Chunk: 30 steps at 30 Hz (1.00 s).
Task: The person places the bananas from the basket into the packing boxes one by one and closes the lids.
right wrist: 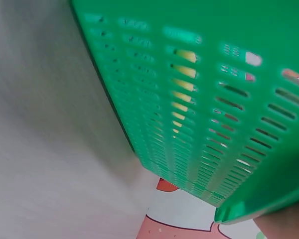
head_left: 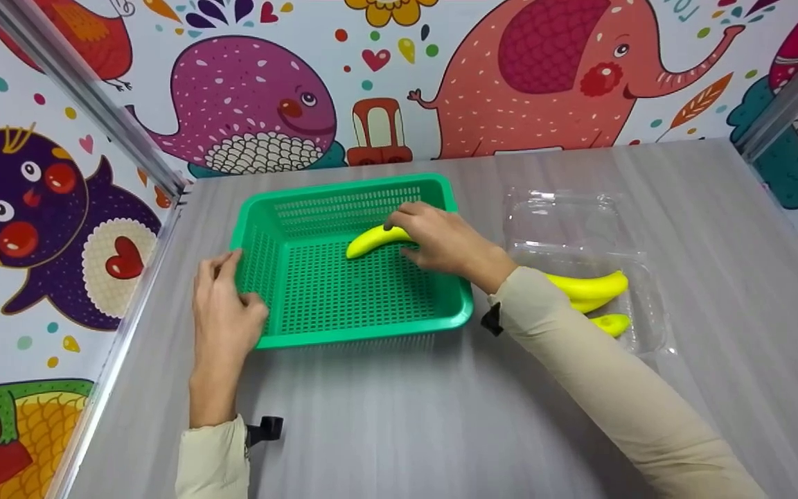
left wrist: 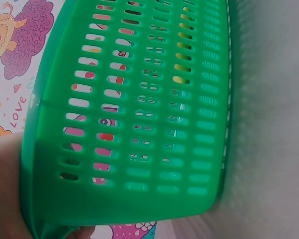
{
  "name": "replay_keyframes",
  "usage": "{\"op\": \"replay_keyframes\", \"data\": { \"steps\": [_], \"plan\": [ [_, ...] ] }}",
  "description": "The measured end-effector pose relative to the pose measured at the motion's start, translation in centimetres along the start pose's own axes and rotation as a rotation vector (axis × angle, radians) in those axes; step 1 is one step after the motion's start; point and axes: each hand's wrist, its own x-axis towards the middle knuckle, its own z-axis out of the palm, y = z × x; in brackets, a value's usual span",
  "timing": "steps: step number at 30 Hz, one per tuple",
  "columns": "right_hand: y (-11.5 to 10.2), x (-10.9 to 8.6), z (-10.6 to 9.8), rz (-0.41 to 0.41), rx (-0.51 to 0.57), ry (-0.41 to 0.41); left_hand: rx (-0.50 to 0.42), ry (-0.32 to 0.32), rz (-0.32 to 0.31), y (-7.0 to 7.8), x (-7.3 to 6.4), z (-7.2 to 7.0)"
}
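Observation:
A green plastic basket [head_left: 361,335] with slotted walls stands on the table. At its left rim my left hand [head_left: 222,312] grips the edge, fingers over the outside and thumb toward the front corner. Inside the basket lies a yellow banana [head_left: 371,240], low over the slotted floor. My right hand [head_left: 444,239] reaches across the right rim and holds the banana by its right end, which the fingers partly hide. Through the wall slots both wrist views show yellow parts of the banana [left wrist: 183,56]; the right wrist view shows only a corner of my right hand.
Right of the basket lies an open clear plastic clamshell box [head_left: 652,305]. It contains several more bananas [head_left: 596,285], partly covered by my right sleeve. Printed cartoon panels [head_left: 246,104] wall the grey table [head_left: 385,430] at the back and left, with metal posts at the corners.

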Motion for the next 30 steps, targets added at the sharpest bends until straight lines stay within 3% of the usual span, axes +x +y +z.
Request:
{"op": "replay_keyframes", "data": {
  "steps": [7, 12, 22, 30],
  "plan": [
    [0.4, 1.2, -0.3, 0.002, -0.056, -0.027, -0.003, 0.005, 0.011, 0.1, 0.0, 0.1],
    [0.3, 1.8, -0.1, 0.014, -0.165, -0.063, 0.003, 0.003, 0.013, 0.2, 0.0, -0.1],
    [-0.1, 1.8, 0.9, 0.034, -0.425, -0.147, 0.002, 0.007, 0.017, 0.4, 0.1, -0.2],
    [-0.2, 1.6, 1.3, 0.024, -0.499, -0.18, 0.003, -0.002, -0.007, 0.2, -0.1, 0.0]
  ]
}}
